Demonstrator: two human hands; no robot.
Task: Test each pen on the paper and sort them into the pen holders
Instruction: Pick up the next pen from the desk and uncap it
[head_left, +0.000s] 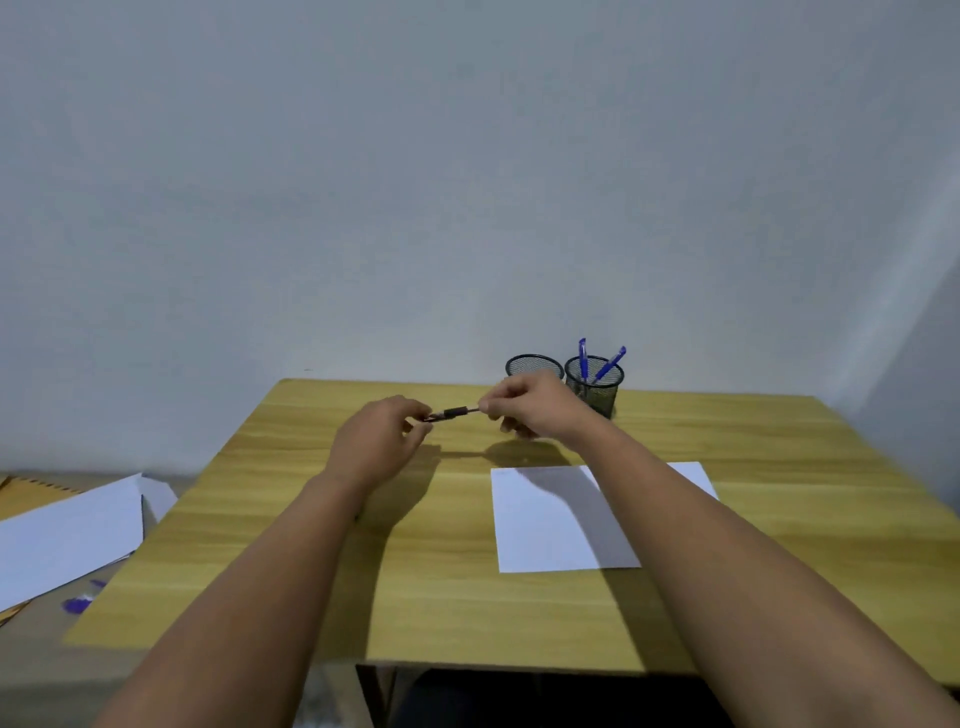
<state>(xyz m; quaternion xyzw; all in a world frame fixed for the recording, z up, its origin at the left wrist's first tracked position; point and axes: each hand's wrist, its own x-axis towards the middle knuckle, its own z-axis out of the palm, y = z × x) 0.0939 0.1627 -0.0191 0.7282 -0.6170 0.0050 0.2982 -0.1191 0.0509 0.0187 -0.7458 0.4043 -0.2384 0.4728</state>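
Note:
A dark pen (454, 413) is held level above the wooden table (291, 519), between both hands. My left hand (382, 441) pinches its left end and my right hand (530, 408) pinches its right end. A white sheet of paper (550, 525) lies on the table under my right forearm. Two black mesh pen holders stand at the table's far edge: the left holder (534, 365) shows no pens, and the right holder (594, 382) has two blue pens (605, 364) standing in it.
To the left of the table, on a lower surface, lie white sheets (67, 535) and some purple scraps (78, 603). A plain wall rises behind the table. The table's near edge runs just in front of my body.

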